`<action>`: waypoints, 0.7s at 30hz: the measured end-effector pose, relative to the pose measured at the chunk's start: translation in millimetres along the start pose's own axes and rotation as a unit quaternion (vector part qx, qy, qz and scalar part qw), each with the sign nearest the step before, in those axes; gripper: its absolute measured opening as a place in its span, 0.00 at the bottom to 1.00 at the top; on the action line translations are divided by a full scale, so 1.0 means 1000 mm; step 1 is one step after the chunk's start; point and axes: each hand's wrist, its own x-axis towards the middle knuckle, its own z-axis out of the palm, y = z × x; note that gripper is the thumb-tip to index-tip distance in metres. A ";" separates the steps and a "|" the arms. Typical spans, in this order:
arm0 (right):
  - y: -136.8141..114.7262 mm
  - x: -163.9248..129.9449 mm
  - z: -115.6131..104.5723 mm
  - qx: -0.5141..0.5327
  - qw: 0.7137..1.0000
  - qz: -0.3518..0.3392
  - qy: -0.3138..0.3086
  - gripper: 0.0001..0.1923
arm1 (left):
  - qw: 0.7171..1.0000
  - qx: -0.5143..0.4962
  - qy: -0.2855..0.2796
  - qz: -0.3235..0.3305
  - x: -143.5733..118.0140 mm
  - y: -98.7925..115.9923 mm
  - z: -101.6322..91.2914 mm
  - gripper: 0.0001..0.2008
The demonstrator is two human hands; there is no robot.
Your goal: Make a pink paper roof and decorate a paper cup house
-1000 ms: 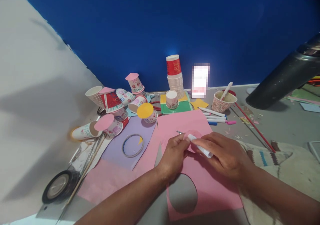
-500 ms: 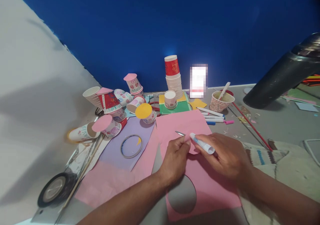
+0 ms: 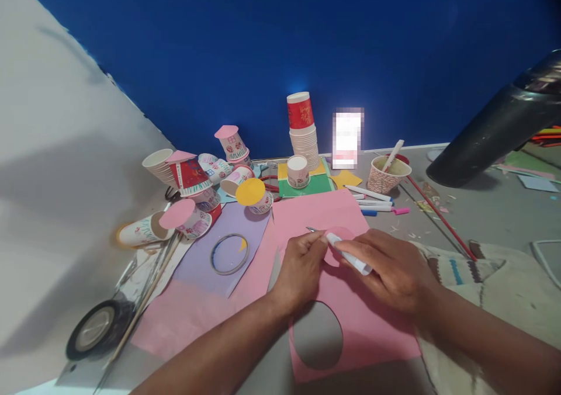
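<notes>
My left hand [image 3: 302,266] pinches the edge of a pink paper circle [image 3: 344,231] above a larger pink sheet [image 3: 315,212]. In my right hand [image 3: 390,272] is a white glue stick [image 3: 353,260], tilted, its tip against or very near the paper by my left fingertips. Both hands hide much of the circle. A pointed metal tip [image 3: 311,229], perhaps of scissors, pokes out beyond my left fingers. Close to my left wrist, the large sheet has a round cut-out hole [image 3: 318,335] showing the grey table.
Decorated paper cups [image 3: 193,219], some with paper roofs, crowd the left. A cup stack [image 3: 304,144] stands by the blue wall. Several markers [image 3: 372,202], a patterned cup [image 3: 383,179] and a dark flask [image 3: 486,126] are to the right. A tape ring [image 3: 229,255] lies on purple paper.
The glue stick and right hand have shifted slightly left toward my left fingertips. More of the pink circle now shows beyond the glue stick. The view has moved slightly.
</notes>
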 end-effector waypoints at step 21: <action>0.002 0.001 0.001 0.007 1.000 0.013 0.013 0.14 | 0.999 -0.030 -0.023 0.019 0.002 -0.004 -0.001 0.17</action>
